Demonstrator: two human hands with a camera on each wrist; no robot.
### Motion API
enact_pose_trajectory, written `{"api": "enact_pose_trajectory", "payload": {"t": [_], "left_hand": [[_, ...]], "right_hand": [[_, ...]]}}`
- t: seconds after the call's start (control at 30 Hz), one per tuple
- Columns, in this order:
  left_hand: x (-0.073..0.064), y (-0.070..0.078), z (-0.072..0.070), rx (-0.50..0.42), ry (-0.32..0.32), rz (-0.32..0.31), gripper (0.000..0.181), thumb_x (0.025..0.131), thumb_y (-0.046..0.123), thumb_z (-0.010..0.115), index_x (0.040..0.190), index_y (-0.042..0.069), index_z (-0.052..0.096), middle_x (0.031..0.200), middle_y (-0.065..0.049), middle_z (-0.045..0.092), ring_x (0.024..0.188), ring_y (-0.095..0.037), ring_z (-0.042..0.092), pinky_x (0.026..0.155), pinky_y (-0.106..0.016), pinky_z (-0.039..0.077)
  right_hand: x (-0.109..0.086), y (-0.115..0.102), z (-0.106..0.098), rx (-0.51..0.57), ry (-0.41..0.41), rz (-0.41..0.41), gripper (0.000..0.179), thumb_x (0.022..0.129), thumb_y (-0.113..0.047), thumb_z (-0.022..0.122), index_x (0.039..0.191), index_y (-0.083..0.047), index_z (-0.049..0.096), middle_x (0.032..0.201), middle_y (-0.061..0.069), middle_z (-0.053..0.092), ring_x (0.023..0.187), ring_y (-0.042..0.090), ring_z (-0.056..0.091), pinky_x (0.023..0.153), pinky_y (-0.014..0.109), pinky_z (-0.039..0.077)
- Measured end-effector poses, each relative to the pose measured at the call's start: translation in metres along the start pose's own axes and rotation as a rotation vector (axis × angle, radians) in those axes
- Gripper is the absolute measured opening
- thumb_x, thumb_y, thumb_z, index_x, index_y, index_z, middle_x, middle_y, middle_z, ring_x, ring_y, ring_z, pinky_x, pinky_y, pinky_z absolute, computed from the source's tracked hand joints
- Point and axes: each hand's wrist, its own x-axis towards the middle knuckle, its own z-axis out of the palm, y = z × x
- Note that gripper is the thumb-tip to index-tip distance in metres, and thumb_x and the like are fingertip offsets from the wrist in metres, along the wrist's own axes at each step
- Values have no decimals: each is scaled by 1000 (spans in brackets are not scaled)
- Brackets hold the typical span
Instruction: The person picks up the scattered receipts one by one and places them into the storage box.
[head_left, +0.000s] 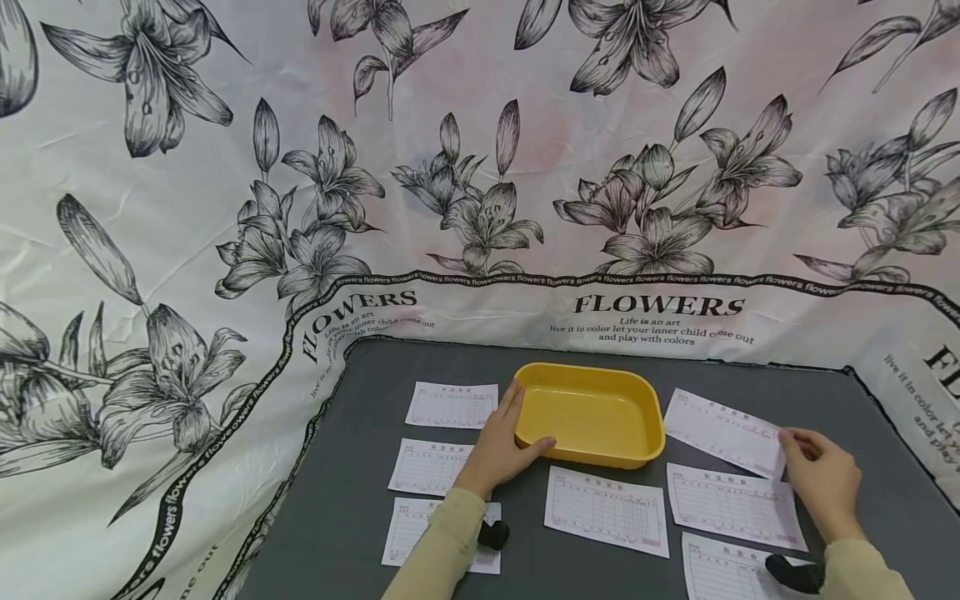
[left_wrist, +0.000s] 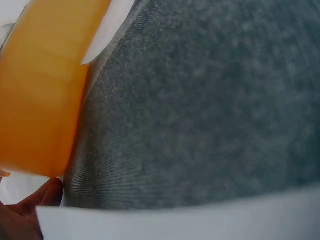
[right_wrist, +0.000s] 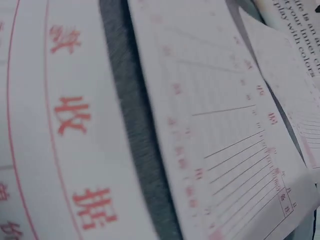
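Note:
A shallow yellow plastic tray (head_left: 588,408) stands at the back middle of the dark table. Against its near left corner lies my left hand (head_left: 495,446), fingers fairly straight along the left wall and thumb by the front wall. The left wrist view shows the tray's orange-looking side (left_wrist: 42,95) with fingertips (left_wrist: 50,194) beneath it. My right hand (head_left: 825,479) pinches the right end of a printed receipt slip (head_left: 723,429), which lies just right of the tray. Large red print marks a nearby receipt (right_wrist: 75,120) in the right wrist view; my right fingers are out of sight there.
Three receipts form a column at the left, including the top one (head_left: 452,406); my left sleeve partly covers the lowest. Another receipt (head_left: 606,510) lies before the tray. Two more (head_left: 735,508) lie below the pinched slip. Flower-printed cloth (head_left: 480,317) borders the table (head_left: 585,575).

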Motion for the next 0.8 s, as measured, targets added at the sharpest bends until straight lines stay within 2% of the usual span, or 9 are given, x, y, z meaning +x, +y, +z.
{"api": "enact_pose_trajectory", "payload": {"t": [0.07,0.13,0.2,0.23,0.3,0.4,0.53,0.63,0.8], "left_hand": [[0,0,0,-7,1,1,106,95,71,65,171,12,19,179,6,9,158,-34,33,125,-55,34],[0,-1,0,-10,4,-1,107,94,71,65,171,12,20,179,6,10,158,-34,33,125,-55,34],[0,-1,0,-13,8,-3,107,94,71,65,171,11,20,179,5,10,158,-34,33,125,-55,34],[0,-1,0,-14,11,-5,107,94,71,65,171,11,20,179,5,11,158,-34,33,125,-56,34],[-1,-1,1,-13,13,-7,107,94,70,66,171,11,21,179,6,11,158,-34,33,125,-56,34],[0,0,3,-8,8,4,106,94,71,65,171,12,20,179,5,11,158,-33,32,125,-55,34],[1,0,6,-5,-7,15,107,95,73,63,171,13,18,179,5,10,158,-34,32,125,-55,35],[1,0,5,-1,-6,5,107,94,73,63,171,13,18,179,5,10,158,-34,32,125,-54,34],[-1,-1,2,-1,4,-7,108,94,72,64,171,14,17,179,8,9,159,-32,32,126,-54,33]], "right_hand": [[1,-2,-3,40,8,38,38,108,-27,59,125,5,72,80,-3,73,66,-16,38,59,17,37],[3,-6,-6,101,1,99,42,108,-31,58,129,4,70,72,-25,61,67,-15,41,58,15,38],[5,-11,-9,180,-13,182,45,108,-35,58,130,2,70,70,-39,47,69,-14,45,58,12,39],[6,-13,-9,231,-21,225,43,107,-36,59,128,-1,71,70,-41,46,70,-14,47,58,10,41],[8,-17,-11,342,-33,300,33,106,-37,60,124,-11,73,72,-40,48,72,-13,49,58,9,42],[9,-23,-14,560,-42,425,7,104,-33,65,105,-31,72,75,-34,55,76,-11,52,60,7,43],[6,-31,-14,733,-80,535,14,102,-32,71,92,-41,71,79,-29,59,84,-7,53,63,7,45],[0,-41,-6,687,-151,522,3,103,-38,70,105,-38,72,86,-29,58,92,-2,52,70,11,45],[-10,-59,13,539,-228,435,47,106,-46,61,143,-18,63,97,-26,56,99,2,49,86,21,42]]}}
